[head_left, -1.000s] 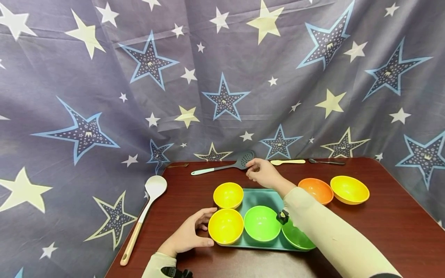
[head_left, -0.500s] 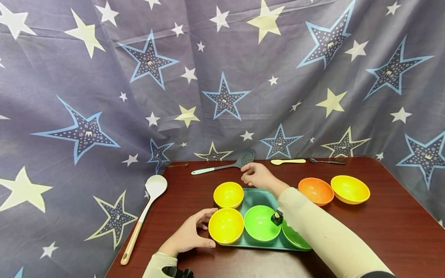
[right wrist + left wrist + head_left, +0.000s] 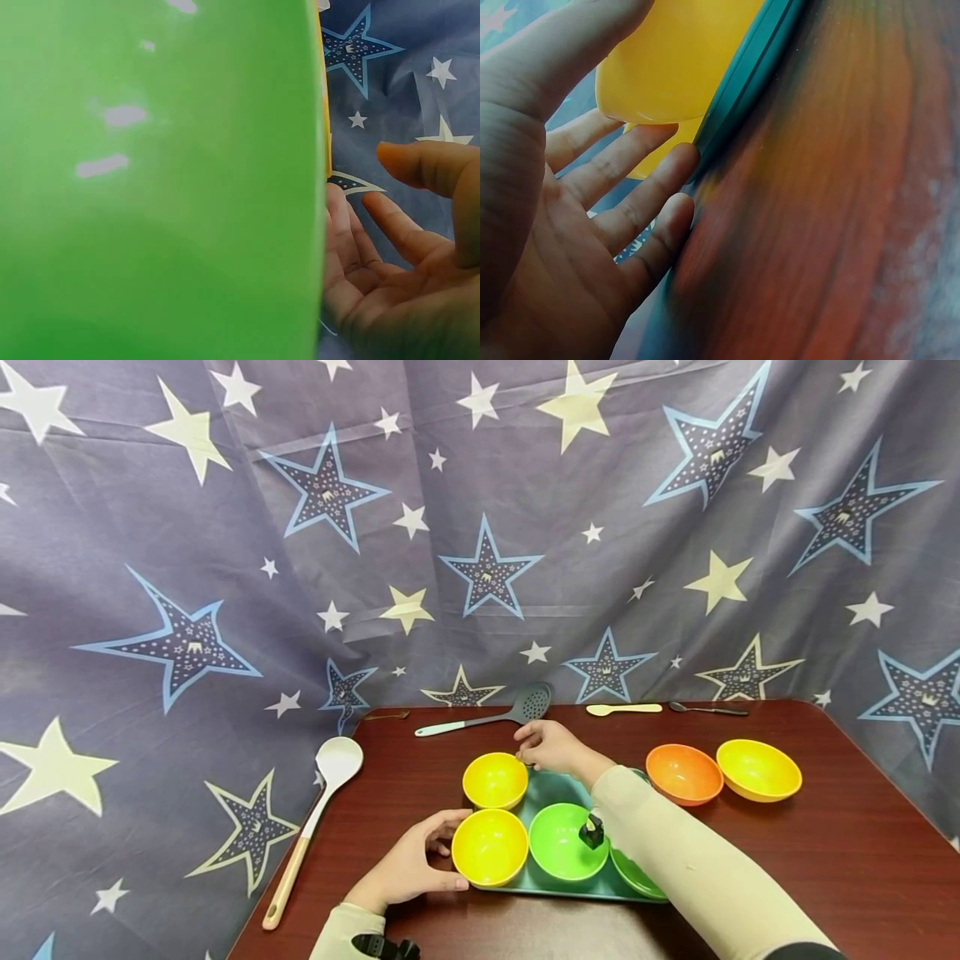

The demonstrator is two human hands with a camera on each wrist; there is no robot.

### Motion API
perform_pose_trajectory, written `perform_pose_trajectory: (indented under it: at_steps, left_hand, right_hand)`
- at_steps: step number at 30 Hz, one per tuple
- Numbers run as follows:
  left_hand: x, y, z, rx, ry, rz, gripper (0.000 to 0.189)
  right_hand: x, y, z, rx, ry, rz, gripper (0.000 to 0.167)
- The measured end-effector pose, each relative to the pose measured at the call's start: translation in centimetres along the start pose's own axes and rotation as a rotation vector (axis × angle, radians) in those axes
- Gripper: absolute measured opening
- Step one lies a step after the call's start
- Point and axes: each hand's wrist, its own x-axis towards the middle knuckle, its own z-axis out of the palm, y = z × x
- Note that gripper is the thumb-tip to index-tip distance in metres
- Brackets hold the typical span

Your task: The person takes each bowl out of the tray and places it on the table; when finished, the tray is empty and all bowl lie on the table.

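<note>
My left hand (image 3: 415, 860) rests beside the near yellow bowl (image 3: 490, 847), its fingers spread and loosely bent. In the left wrist view, the fingertips (image 3: 681, 154) lie against or very close to the teal tray's edge (image 3: 731, 97), under the yellow bowl. My right hand (image 3: 553, 747) hovers at the tray's far side, fingers loosely bent, close to the right rim of the far yellow bowl (image 3: 495, 782). Whether it touches that bowl I cannot tell. A green bowl (image 3: 567, 843) sits on the tray, and another green bowl (image 3: 633, 870) is partly hidden by my right sleeve.
An orange bowl (image 3: 684, 774) and a wide yellow bowl (image 3: 758, 770) stand to the right. At the back lie a slotted turner (image 3: 531, 702), a pale yellow utensil (image 3: 624, 709) and a dark spoon (image 3: 708, 709). A white ladle (image 3: 338, 762) lies along the left edge.
My right hand has come back from near the slotted turner, down and slightly left, to the far yellow bowl's rim. The left hand and the bowls have stayed in place.
</note>
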Motion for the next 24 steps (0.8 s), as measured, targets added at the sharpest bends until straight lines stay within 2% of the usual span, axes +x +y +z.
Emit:
perform_pose_trajectory:
  at_steps: [19, 24]
  left_hand:
    - [-0.1, 0.2, -0.1, 0.004, -0.006, -0.011, 0.080]
    - [0.0, 0.1, -0.1, 0.007, -0.006, -0.020, 0.080]
  right_hand:
    - [0.1, 1.0, 0.4, -0.013, -0.131, 0.074, 0.043]
    - [0.1, 1.1, 0.3, -0.014, -0.154, 0.084, 0.041]
